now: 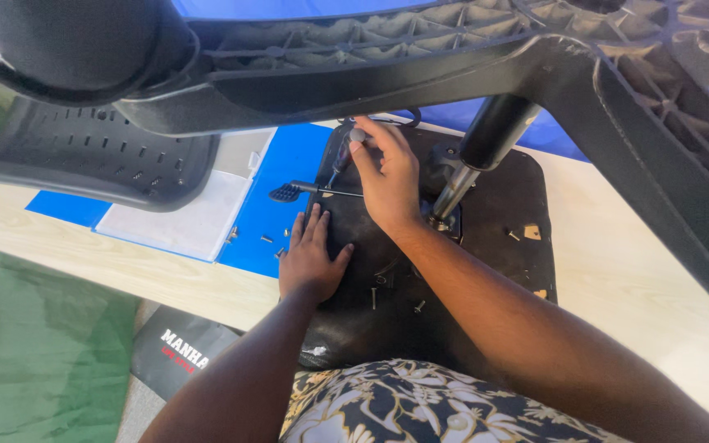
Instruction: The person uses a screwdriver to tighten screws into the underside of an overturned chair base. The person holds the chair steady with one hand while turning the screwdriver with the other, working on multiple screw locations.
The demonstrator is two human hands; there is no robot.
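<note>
On the pale wooden table (617,271), in the head view, an upturned office-chair seat (502,205) is laid with its black underside up, and the gas-lift column (486,143) is seen rising from its middle to the ribbed star base (469,49) that fills the top of the picture. The left hand (309,258) is pressed flat on the seat's near left edge, fingers together and stretched out, nothing held. The right hand (387,176) is closed on a small screwdriver (342,156), the fingertips pinched at its rounded top, while the tip is set against the seat's far left edge. Just beside it a lever with a ribbed black paddle (287,193) is seen sticking out to the left over a blue sheet (289,164). Loose screws (375,295) are scattered on the seat near the left wrist, and a few more on the blue sheet. A perforated black backrest (92,156) is lying at the far left, on the table.

The seat is judged stiff and fairly heavy, and top-heavy with the base mounted; it is best gripped at its rim or by the column. The screwdriver is judged light and hard, best held at its handle. The screws are small and easily rolled off.
</note>
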